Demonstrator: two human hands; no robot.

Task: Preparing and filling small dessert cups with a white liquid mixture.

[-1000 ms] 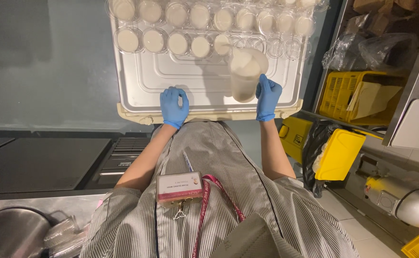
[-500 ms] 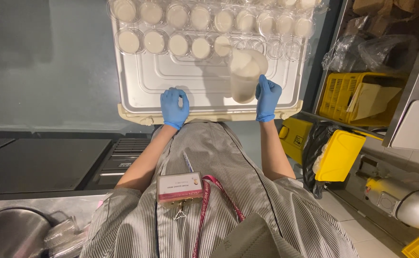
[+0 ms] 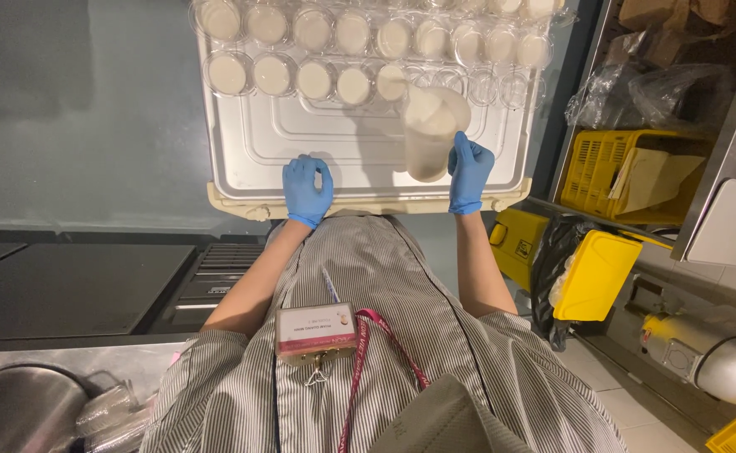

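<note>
Jug (image 3: 429, 134), translucent plastic with pale liquid inside, stands or hovers over the right half of a big white tray (image 3: 301, 143), just below the rows of small cups. Right hand (image 3: 469, 170), blue glove, is at the jug's right side, fingers together and curled toward it; looks like a grip on the handle, but the handle itself is hidden, so cannot tell for sure. Left hand (image 3: 306, 186), also blue glove, lies flat on the tray's near edge, fingers close together, holding nothing, well apart from the jug. Filled cups (image 3: 313, 50), round, clear, with cream-coloured content, sit in two rows along the tray's far side; the far row runs full width, the near row is filled on the left. Empty cups (image 3: 489, 84) follow in the near row, right of the jug's top. Tray's rim is cream-coloured, on a grey surface. Below: striped apron with a name badge (image 3: 315, 333) on a red lanyard. Right side: yellow crate (image 3: 611, 168), yellow bin (image 3: 590, 273), clear plastic bags (image 3: 661, 88). Bottom left: metal bowl (image 3: 20, 411).
</note>
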